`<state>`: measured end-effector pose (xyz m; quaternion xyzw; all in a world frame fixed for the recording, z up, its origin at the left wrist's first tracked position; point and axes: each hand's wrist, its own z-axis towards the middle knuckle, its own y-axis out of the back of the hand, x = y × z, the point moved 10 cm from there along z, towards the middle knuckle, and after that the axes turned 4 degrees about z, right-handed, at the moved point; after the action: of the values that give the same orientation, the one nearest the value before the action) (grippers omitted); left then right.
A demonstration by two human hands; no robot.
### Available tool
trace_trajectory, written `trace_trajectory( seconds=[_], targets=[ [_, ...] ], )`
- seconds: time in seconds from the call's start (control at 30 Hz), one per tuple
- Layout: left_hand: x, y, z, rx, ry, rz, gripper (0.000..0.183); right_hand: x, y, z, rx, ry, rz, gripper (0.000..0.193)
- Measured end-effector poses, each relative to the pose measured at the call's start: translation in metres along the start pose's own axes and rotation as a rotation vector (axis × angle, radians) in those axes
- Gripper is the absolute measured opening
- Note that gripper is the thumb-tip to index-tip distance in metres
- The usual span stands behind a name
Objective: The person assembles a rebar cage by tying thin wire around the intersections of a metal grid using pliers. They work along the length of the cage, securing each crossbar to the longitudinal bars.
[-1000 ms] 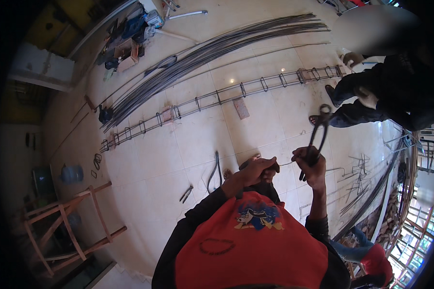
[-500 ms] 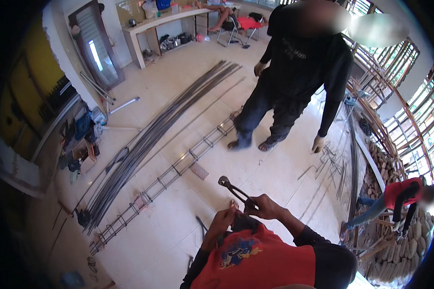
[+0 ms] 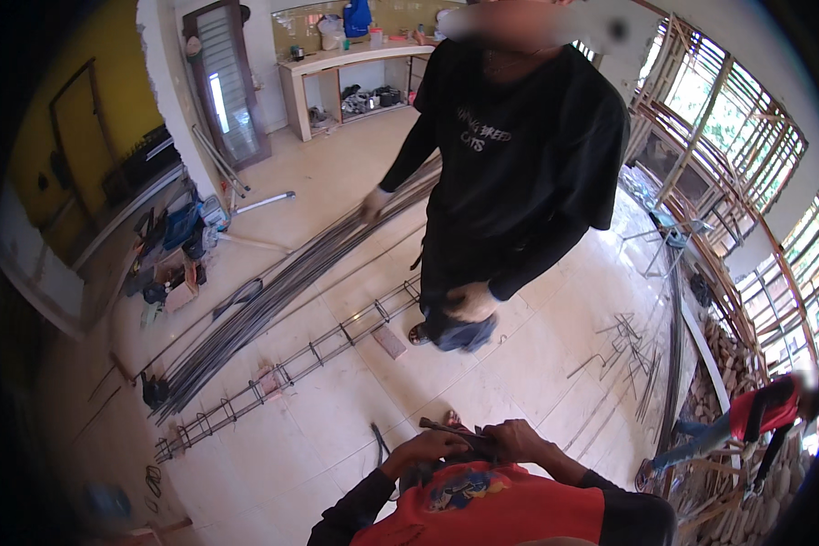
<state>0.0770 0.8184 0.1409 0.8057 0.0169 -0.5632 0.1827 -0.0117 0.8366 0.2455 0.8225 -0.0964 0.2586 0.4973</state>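
Note:
Both my hands are drawn in close to the front of my red shirt. My right hand (image 3: 519,440) is closed round the handles of dark metal pincers (image 3: 442,426), which lie nearly level and point left. Curled fingers of my left hand (image 3: 431,448) sit beside the pincers, over a dark bundle at my waist; what they grip is hidden. A dark curved tool or bar (image 3: 379,440) rests on the floor to the left of my left hand. Ahead lies a long rebar cage (image 3: 314,353) of rods tied with square stirrups.
A co-worker in black (image 3: 519,155) stands close in front, beyond the cage's right end. Long loose rods (image 3: 273,314) lie behind the cage, with a brick (image 3: 389,343) beside it. Bent stirrups (image 3: 623,350) lie on the right. Another person in red (image 3: 763,409) bends over stacked pieces.
My hands have come down toward my waist, and the pincers have dropped from raised to nearly level. The co-worker has come nearer, leaning with one hand out over the loose rods.

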Motion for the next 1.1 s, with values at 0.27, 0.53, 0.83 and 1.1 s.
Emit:
trace_trajectory(
  seconds=[0.27, 0.53, 0.83, 1.1],
  targets=[
    [-0.029, -0.027, 0.011, 0.061, 0.134, 0.03, 0.046, -0.076, -0.018, -0.045, -0.023, -0.102, 0.237, 0.027],
    [-0.046, -0.081, 0.051, 0.145, 0.216, 0.308, 0.049, -0.105, -0.043, -0.108, 0.04, -0.16, 0.336, 0.041],
    [-0.078, -0.185, 0.102, 0.174, 0.125, 0.4, 0.039, -0.196, -0.091, -0.201, -0.075, -0.27, 0.393, 0.024],
    [-0.122, -0.215, 0.137, 0.115, 0.096, 0.554, 0.032, -0.228, -0.058, -0.234, -0.157, -0.295, 0.451, 0.04]
  ],
)
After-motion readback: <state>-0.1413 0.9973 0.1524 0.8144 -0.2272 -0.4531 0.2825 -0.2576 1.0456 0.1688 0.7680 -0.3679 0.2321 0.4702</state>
